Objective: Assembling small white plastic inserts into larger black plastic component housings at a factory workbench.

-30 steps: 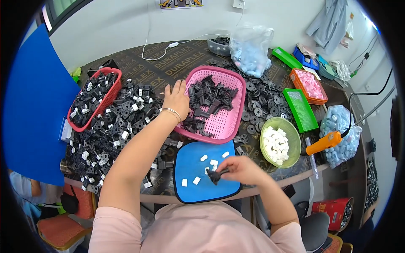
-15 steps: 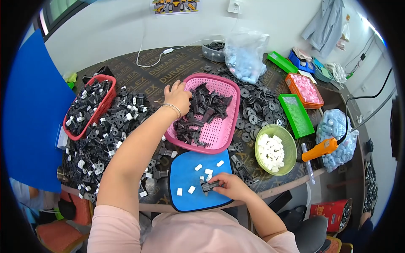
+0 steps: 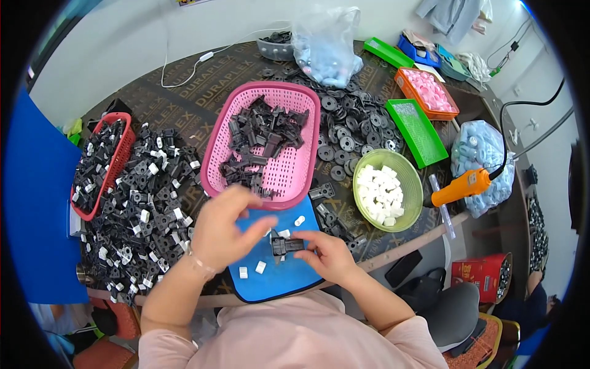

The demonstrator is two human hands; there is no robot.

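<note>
My right hand [image 3: 334,257] pinches a black plastic part [image 3: 286,246] by one end, above the blue mat [image 3: 279,288]. Coming in from the left, my left hand [image 3: 226,226] has its thumb stretched toward that part, its fingers apart and slightly blurred. I see nothing in it. Several small white plastic pieces [image 3: 260,267] lie on the mat around the black part, some partly hidden by it. Just beyond the mat stands a pink basket [image 3: 314,117] with a heap of black plastic parts [image 3: 270,132].
Black parts with white pieces [image 3: 150,209] are heaped at left, beside a red basket [image 3: 125,147]. Black discs [image 3: 344,132] lie right of the pink basket. A green bowl [image 3: 416,190] holds white pieces. An orange electric screwdriver [image 3: 461,186] hangs at right near green trays [image 3: 418,132].
My left hand has come back from the pink basket toward the mat, near the black part. My right hand still holds that part. The whole view has shifted.
</note>
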